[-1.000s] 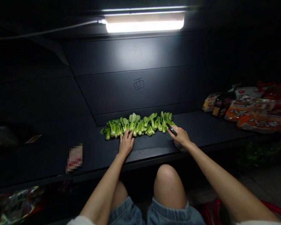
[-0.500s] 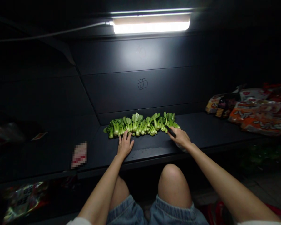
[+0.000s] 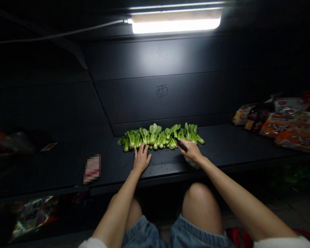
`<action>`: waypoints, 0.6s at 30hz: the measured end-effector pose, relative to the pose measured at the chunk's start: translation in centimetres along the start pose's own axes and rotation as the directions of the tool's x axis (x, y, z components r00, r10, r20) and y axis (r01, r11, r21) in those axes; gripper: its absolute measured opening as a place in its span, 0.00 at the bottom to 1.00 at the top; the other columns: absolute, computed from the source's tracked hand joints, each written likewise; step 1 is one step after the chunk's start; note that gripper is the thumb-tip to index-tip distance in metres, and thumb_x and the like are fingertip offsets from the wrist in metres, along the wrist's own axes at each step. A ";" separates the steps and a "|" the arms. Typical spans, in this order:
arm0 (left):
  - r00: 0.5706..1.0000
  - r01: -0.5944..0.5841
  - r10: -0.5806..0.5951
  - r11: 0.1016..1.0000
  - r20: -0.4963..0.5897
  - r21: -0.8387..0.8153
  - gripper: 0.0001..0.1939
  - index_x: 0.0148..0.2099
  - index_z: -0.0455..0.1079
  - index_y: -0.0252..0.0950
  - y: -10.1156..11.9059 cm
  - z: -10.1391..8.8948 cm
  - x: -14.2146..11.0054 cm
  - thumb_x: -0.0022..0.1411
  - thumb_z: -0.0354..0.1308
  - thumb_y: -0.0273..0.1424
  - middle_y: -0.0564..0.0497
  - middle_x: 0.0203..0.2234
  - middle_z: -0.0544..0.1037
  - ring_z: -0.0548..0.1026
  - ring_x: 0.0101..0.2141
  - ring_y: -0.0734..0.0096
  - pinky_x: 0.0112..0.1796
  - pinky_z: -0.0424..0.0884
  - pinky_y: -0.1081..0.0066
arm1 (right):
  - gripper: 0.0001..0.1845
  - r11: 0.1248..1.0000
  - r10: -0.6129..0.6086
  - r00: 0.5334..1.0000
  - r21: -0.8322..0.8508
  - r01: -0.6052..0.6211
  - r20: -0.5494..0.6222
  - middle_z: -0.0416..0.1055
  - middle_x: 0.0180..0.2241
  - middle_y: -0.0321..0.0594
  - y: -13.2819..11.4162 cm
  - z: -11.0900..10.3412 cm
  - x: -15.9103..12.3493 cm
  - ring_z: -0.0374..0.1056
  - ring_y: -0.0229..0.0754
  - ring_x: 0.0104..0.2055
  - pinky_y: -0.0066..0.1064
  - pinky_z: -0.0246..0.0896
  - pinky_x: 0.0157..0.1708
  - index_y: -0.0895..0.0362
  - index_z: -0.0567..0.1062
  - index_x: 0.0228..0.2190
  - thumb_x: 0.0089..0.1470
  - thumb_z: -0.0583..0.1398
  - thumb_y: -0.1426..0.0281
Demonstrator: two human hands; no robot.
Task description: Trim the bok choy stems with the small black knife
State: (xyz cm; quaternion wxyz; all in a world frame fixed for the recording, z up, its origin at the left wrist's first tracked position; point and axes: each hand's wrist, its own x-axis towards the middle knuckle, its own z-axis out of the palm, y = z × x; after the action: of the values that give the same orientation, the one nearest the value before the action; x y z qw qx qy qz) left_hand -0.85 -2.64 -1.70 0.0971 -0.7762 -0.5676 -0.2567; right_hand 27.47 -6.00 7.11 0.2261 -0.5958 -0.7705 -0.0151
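A row of green bok choy (image 3: 155, 135) lies along the back of a dark shelf (image 3: 160, 169), leaves toward the back panel. My left hand (image 3: 142, 159) rests on the shelf in front of the row, fingers spread, fingertips at the pale stem ends. In my right hand (image 3: 193, 152) is a spray bottle (image 3: 181, 144) with a black spray head pointing left at the bok choy. Part of its clear body shows below the hand; my fingers hide the rest. Small wet-looking spots mark the shelf between my hands.
A lit tube lamp (image 3: 176, 24) with a white cable (image 3: 67, 34) hangs above. Packaged food bags (image 3: 289, 127) lie at right. A blurred-out card (image 3: 92, 168) and a small card (image 3: 49, 147) are at left. Shiny packets (image 3: 32, 215) sit on a lower shelf.
My right hand has moved left along the bok choy with the spray bottle. The left hand stays by the stems. The whole view has shifted slightly.
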 end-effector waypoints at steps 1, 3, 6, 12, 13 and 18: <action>1.000 0.002 -0.002 1.000 0.000 -0.002 0.25 0.62 0.60 0.35 0.0 0.0 0.0 0.65 0.49 0.35 0.37 0.65 0.58 0.55 0.65 0.54 0.61 0.53 0.43 | 0.16 1.000 -0.009 1.000 0.000 0.009 0.004 0.77 0.39 0.44 -0.2 0.2 0.1 0.72 0.44 0.38 0.27 0.56 0.34 0.56 0.74 0.41 0.62 0.51 0.61; 1.000 0.003 -0.003 1.000 -0.001 -0.007 0.25 0.62 0.60 0.34 -0.1 0.1 0.0 0.65 0.49 0.35 0.37 0.65 0.58 0.55 0.65 0.54 0.61 0.52 0.44 | 0.16 1.000 -0.021 1.000 -0.010 0.021 0.019 0.77 0.40 0.44 -0.4 0.4 0.2 0.72 0.44 0.40 0.28 0.57 0.35 0.56 0.74 0.42 0.62 0.51 0.62; 1.000 0.002 -0.002 1.000 0.000 -0.017 0.25 0.63 0.59 0.35 -0.1 0.1 0.0 0.65 0.49 0.35 0.37 0.65 0.57 0.55 0.65 0.54 0.61 0.52 0.44 | 0.15 0.999 -0.026 0.999 -0.027 0.027 0.046 0.77 0.40 0.44 -0.6 0.4 0.2 0.72 0.44 0.41 0.28 0.57 0.37 0.55 0.74 0.43 0.62 0.51 0.62; 1.000 0.003 -0.003 0.999 0.006 -0.035 0.25 0.63 0.60 0.35 -0.2 0.2 -0.1 0.65 0.49 0.35 0.37 0.65 0.56 0.53 0.65 0.53 0.61 0.53 0.43 | 0.14 0.995 -0.096 0.992 -0.018 0.098 0.087 0.77 0.42 0.44 -1.7 0.4 0.1 0.72 0.43 0.43 0.27 0.57 0.39 0.55 0.74 0.43 0.61 0.53 0.64; 1.000 0.002 -0.002 0.999 0.001 -0.037 0.24 0.62 0.60 0.35 -0.2 0.2 -0.1 0.65 0.49 0.34 0.37 0.65 0.56 0.53 0.66 0.53 0.61 0.52 0.44 | 0.14 0.994 -0.111 0.990 -0.016 0.113 0.087 0.77 0.42 0.45 -2.0 0.5 0.2 0.72 0.44 0.43 0.27 0.58 0.39 0.56 0.74 0.43 0.61 0.53 0.65; 0.998 0.049 -0.051 0.997 -0.043 -0.052 0.24 0.62 0.60 0.34 -0.5 -0.2 0.0 0.65 0.49 0.34 0.36 0.65 0.56 0.52 0.66 0.53 0.61 0.54 0.46 | 0.16 0.987 -0.159 0.985 0.012 0.158 0.072 0.77 0.44 0.45 -3.3 1.3 0.9 0.72 0.44 0.45 0.28 0.59 0.40 0.56 0.73 0.46 0.61 0.53 0.64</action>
State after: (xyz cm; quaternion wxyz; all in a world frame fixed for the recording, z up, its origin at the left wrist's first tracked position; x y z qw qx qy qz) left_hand -1.35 -2.59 -1.62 0.0837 -0.7581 -0.5777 -0.2906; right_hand 23.84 -5.80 7.08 0.1979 -0.5321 -0.8232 -0.0093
